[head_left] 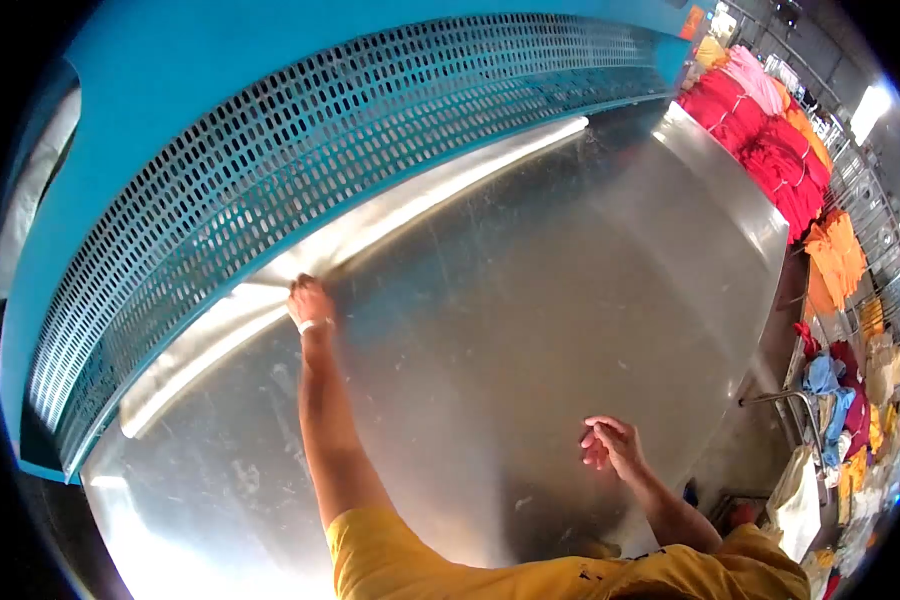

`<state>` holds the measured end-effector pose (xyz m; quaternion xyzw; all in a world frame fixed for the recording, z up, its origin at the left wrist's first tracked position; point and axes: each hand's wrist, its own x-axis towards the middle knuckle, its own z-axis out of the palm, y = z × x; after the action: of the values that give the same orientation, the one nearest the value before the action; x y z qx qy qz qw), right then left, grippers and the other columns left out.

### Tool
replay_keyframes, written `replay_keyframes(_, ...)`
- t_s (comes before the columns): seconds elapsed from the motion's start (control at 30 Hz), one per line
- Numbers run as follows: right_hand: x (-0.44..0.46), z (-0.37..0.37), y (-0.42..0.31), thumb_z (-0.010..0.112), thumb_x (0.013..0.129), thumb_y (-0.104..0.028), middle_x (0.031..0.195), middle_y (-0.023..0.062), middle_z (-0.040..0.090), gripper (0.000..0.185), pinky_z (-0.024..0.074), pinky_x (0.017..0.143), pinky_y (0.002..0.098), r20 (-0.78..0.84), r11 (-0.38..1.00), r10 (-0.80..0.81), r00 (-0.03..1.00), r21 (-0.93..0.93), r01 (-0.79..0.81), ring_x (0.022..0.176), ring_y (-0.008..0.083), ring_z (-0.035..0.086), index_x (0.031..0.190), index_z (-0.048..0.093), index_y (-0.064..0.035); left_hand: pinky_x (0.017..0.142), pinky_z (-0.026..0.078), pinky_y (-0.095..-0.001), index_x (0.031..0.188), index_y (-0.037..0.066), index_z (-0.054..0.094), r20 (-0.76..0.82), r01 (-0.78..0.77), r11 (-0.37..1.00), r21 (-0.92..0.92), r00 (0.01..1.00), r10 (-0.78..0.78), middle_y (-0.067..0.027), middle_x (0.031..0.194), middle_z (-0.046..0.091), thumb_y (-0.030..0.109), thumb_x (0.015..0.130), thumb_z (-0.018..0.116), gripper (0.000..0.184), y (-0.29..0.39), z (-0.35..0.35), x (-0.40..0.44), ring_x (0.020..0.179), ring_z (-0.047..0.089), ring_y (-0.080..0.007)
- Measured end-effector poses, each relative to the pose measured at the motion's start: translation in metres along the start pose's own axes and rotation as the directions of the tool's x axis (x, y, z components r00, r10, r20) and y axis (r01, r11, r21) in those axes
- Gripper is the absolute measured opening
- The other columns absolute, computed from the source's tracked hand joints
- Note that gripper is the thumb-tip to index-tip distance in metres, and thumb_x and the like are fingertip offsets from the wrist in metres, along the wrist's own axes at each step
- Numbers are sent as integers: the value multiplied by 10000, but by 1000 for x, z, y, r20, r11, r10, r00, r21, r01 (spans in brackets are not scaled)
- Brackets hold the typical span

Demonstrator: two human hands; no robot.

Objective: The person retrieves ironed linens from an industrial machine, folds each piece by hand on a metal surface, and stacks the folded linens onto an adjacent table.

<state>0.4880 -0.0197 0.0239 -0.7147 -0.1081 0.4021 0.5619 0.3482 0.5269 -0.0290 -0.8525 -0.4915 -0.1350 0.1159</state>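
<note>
A pale, shiny strip that looks like white cloth lies along the lower edge of a blue machine. My left hand reaches far forward to it, fingers closed, and creases in the strip run together at the fingertips. The fingertips themselves are partly hidden by the back of the hand. Over the right part of the broad metal table my right hand hovers with fingers loosely bent and apart, holding nothing.
Slotted blue guard panels curve across the machine's front. Beyond the table's right edge stand bundles of red cloth, orange cloth and wire racks. A bent metal rail stands near a white cloth at lower right.
</note>
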Motion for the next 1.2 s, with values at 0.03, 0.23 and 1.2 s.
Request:
replay_keyframes(0.03,-2,1,0,458,926,-201,746,91,617,245,427,374,202,13,1000,-12,1000,4,12,530,136,613,1037,555,-4,681,482,-387,817,106,619,-42,-75,991,-109,997,71,-86,864,594,150,802,500,128,5,-12,-26,818,575,-275)
replay_keyframes(0.23,-4,-10,4,460,922,-257,798,98,630,287,468,440,216,115,999,1,993,52,-7,609,147,633,1049,553,-17,563,456,-450,850,92,568,-140,-277,698,-661,959,248,-149,734,563,34,741,538,128,75,-124,-276,677,550,-342)
replay_keyframes(1.2,39,-12,-5,664,759,-187,977,207,586,418,449,789,419,384,232,-845,373,-365,902,924,340,571,1100,513,3,790,460,-344,1158,52,512,120,118,-24,-993,957,-264,-136,1071,577,196,772,666,439,243,-263,-378,954,547,-249)
